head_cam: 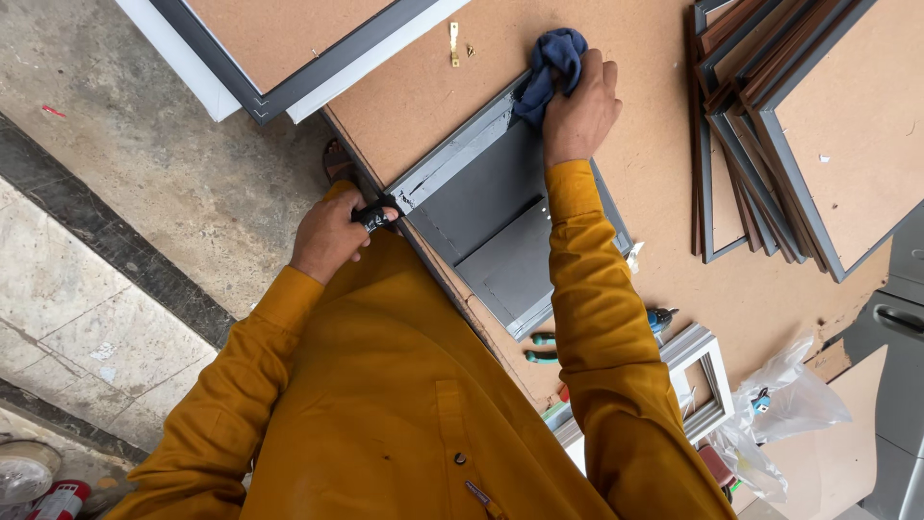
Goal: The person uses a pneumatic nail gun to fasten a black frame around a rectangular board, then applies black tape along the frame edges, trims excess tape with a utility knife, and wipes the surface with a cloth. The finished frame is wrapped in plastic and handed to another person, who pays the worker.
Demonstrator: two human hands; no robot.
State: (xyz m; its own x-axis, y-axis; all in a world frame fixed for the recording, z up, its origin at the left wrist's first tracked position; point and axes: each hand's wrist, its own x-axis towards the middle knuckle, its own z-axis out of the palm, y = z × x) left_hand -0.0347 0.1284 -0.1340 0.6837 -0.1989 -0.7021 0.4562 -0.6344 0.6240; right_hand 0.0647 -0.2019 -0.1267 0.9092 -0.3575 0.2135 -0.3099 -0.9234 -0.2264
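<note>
Right at the near edge of the brown board worktop (664, 183) sits a grey picture frame (500, 217), lying back side up and turned at an angle. Its far corner is under the right hand (580, 108), which is closed around a bunched-up dark blue cloth (549, 69) pressed onto the frame. Over on the left corner, the left hand (332, 234) grips a small black tool (375, 217) touching the frame's edge; can't tell what kind. Both arms are in mustard yellow sleeves.

Just beyond the cloth there's a little brass hanger (453, 43). Far right is a stack of dark frames (770, 125), backs up. Near right, a small white frame (698, 371) and a crumpled clear plastic bag (784, 400).
</note>
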